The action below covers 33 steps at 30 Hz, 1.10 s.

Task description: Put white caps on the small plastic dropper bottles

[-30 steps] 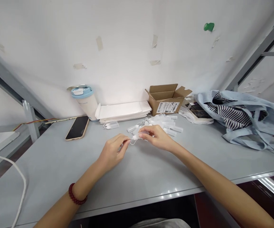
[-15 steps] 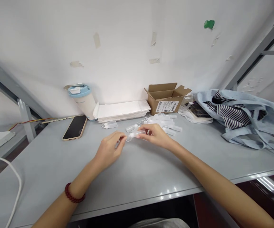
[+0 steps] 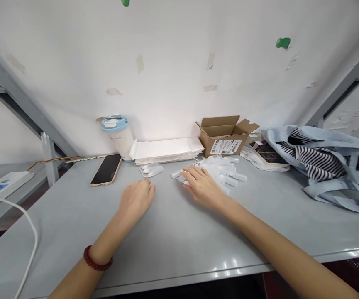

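Small clear plastic tubes with white caps and thin loops lie in a loose pile [image 3: 223, 168] in front of the cardboard box. My right hand [image 3: 202, 186] rests over the pile's left edge, its fingers stretched out and apart. Beneath its fingertips one tube [image 3: 177, 174] sticks out to the left; contact there is partly hidden. My left hand [image 3: 136, 197] is near the middle of the table, fingers curled under and no object showing in them. Just beyond it, two tubes [image 3: 152, 170] lie side by side, apart from the pile.
Behind the tubes stand a stack of white envelopes [image 3: 167, 150] and an open cardboard box [image 3: 225, 146]. A phone [image 3: 106, 170] and a blue-lidded cup [image 3: 121, 141] are at left. A blue cloth bag [image 3: 331, 166] lies at right; a white cable [image 3: 32, 236] crosses the left side.
The tube held between both hands has been let go, and a second tube now lies beside the single one at left. My right hand has opened over the pile; the view has shifted slightly.
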Motion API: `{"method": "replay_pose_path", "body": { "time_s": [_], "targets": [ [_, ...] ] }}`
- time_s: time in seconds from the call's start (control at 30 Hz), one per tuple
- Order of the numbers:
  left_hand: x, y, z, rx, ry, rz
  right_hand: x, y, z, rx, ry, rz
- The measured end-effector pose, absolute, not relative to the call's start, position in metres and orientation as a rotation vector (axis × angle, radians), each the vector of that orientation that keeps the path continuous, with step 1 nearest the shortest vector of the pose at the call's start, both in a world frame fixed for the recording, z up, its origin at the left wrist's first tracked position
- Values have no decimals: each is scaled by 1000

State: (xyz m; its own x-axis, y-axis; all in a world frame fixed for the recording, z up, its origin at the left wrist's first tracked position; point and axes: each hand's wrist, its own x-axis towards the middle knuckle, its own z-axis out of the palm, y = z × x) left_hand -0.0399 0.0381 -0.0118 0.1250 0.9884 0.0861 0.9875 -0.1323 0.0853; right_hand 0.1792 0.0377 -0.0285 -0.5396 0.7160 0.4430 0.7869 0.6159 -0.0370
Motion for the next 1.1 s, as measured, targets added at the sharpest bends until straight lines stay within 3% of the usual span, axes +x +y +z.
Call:
{"method": "replay_pose_path", "body": {
  "time_s": [0.23,0.47,0.83,0.97,1.1],
  "targets": [
    [-20,31,-17,2483,1802,113,162,47,-40,-1211,-2553,-451],
    [-21,35,-23,2535,1799,68,163,54,-46,-1225,-2626,-446],
    [-21,33,-20,2562,1746,56,161,49,-42,-1092,-2688,-728],
    [-22,33,-21,2551,1736,84,163,54,-47,-1018,-2609,-615],
    [-24,34,-22,2525,1731,118,167,56,-45,-965,-2271,-195]
  ]
}}
